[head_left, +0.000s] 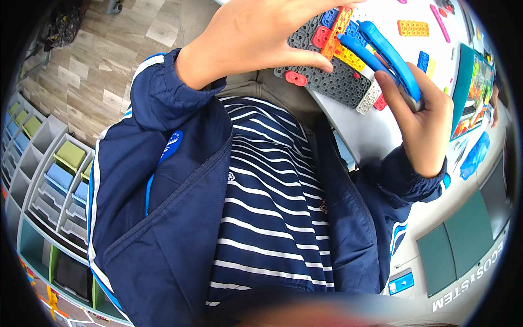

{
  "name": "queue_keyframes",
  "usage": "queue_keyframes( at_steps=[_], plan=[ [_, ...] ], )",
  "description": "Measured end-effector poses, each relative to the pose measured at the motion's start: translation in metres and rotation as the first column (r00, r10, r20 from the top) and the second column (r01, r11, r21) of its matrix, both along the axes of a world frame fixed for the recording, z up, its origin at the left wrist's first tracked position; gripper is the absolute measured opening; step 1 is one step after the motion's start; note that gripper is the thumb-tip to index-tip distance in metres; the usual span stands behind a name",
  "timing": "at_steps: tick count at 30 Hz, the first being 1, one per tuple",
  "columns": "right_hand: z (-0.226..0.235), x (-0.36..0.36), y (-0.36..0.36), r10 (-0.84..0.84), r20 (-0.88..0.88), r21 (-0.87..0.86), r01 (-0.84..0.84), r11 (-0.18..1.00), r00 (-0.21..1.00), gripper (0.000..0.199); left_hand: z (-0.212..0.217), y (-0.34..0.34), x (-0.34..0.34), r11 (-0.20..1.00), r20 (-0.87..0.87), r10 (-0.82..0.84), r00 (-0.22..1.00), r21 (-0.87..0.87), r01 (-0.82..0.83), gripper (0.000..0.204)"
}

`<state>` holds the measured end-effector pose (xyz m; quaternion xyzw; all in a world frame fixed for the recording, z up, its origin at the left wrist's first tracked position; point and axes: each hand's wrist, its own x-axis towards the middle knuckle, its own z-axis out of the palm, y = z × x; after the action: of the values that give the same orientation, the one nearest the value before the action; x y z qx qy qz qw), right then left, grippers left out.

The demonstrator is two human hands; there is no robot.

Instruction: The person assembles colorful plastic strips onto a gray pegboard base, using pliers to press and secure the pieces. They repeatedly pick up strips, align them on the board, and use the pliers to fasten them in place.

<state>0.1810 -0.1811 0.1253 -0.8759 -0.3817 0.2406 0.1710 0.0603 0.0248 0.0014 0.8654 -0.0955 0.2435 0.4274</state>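
My right hand (422, 122) closes around the joined end of a plier-like tool (389, 54) with two long blue arms. The arms spread up and left over a toy construction piece. That piece has dark grey perforated plates (336, 82) with an orange strip (339, 32), a yellow strip (350, 58), blue and red parts on it. Reaching over it from the left, my left hand (256, 41) has its thumb stretched apart from its fingers, which run off the top edge. The thumb tip is by the lower end of the orange strip; contact cannot be made out.
On the white table (370, 131) lie a yellow-orange perforated plate (413, 28), a pink strip (440, 23) and a blue part (423, 61). A green-edged box (463, 82) stands at right. Drawer shelves (60, 174) line the left beyond wooden flooring (103, 71).
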Motion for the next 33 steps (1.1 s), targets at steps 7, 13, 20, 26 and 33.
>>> queue_keyframes(
  at_steps=[7,13,20,26,33],
  plan=[
    [0.005,0.012,0.006,0.074,0.047,-0.050,-0.072,0.996,0.996,0.018,-0.002,0.001,0.001,1.000,0.004,-0.001,1.000,0.012,0.000,0.083],
    [0.000,0.020,0.015,0.182,0.036,0.009,-0.183,0.983,0.983,0.017,-0.005,-0.001,0.001,1.000,-0.003,0.014,1.000,0.024,-0.014,0.083],
    [0.006,0.010,0.016,0.289,0.143,-0.089,-0.278,0.956,0.947,0.019,0.003,-0.002,0.000,1.000,-0.047,0.009,0.999,0.015,-0.008,0.081],
    [-0.021,0.034,0.001,0.254,-0.008,0.056,-0.253,0.966,0.967,0.025,0.003,0.001,0.003,1.000,0.010,0.006,1.000,-0.008,-0.006,0.078],
    [-0.042,0.039,-0.020,0.139,-0.164,0.117,-0.120,0.986,0.977,0.026,0.003,0.001,0.000,1.000,-0.019,-0.014,1.000,-0.003,0.014,0.075]
  ],
)
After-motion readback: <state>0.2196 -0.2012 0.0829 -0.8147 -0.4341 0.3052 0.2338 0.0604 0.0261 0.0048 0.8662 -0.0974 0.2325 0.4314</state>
